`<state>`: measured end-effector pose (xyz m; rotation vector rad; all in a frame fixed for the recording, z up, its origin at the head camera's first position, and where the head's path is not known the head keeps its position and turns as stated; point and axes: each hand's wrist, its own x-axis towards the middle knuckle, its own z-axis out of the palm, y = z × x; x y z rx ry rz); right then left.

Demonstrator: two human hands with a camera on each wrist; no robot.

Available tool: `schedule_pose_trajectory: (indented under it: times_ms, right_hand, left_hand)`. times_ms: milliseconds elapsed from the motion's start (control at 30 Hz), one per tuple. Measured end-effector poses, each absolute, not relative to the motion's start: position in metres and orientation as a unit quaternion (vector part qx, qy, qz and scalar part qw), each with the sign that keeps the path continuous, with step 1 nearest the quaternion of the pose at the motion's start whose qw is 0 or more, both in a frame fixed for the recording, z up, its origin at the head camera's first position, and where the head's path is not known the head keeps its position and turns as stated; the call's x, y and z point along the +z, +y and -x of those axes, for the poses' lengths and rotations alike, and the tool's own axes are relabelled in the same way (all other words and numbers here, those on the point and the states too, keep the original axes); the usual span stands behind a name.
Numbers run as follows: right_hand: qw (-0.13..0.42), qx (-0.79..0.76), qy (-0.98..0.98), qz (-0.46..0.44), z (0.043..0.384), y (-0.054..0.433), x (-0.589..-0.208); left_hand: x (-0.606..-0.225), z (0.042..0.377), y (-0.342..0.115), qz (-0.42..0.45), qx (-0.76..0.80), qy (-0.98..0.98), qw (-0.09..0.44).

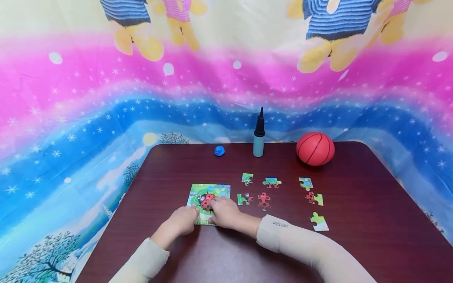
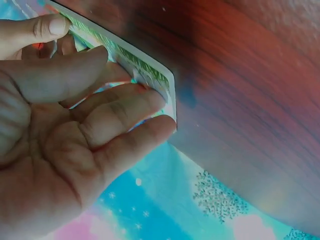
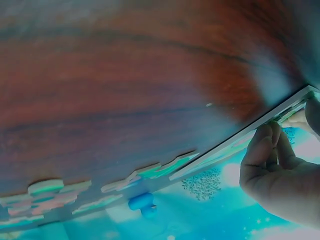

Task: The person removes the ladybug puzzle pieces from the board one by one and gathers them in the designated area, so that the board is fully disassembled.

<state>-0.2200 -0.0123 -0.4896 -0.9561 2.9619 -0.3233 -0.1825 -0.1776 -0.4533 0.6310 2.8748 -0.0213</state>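
A square ladybug puzzle board [image 1: 210, 190] lies flat on the dark wooden table. My left hand [image 1: 184, 218] is at its lower left corner. In the left wrist view, the left hand's loosely bent fingers [image 2: 135, 142] rest on the board near its edge. My right hand [image 1: 226, 212] is over the lower right of the board, with bent fingertips touching it near the ladybug. The right wrist view shows those fingers [image 3: 257, 155] close together at the board's edge. Whether they pinch a piece is hidden.
Loose jigsaw pieces lie right of the board, including a red one [image 1: 264, 200], a green corner [image 1: 247, 178] and a green-white one [image 1: 319, 222]. Behind them stand a blue rubber duck [image 1: 219, 151], a hand pump [image 1: 258, 145] and a red ball [image 1: 315, 149]. A printed curtain [image 1: 226, 82] surrounds the table.
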Motion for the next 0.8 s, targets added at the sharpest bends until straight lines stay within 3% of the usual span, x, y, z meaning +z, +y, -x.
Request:
schedule_pose_trajectory:
  times_ms: [200,800]
  right_hand:
    - [0.073,-0.194,0.945,0.251,0.225,-0.014,-0.487]
    - [0.138,-0.313,0.92,0.19,0.233,-0.014,-0.48]
  left_hand:
    - [-0.446,0.185,-0.189,-0.191,0.05,0.97,0.139]
    - [-0.448,0.188,-0.201,-0.16,0.11,0.965,0.175]
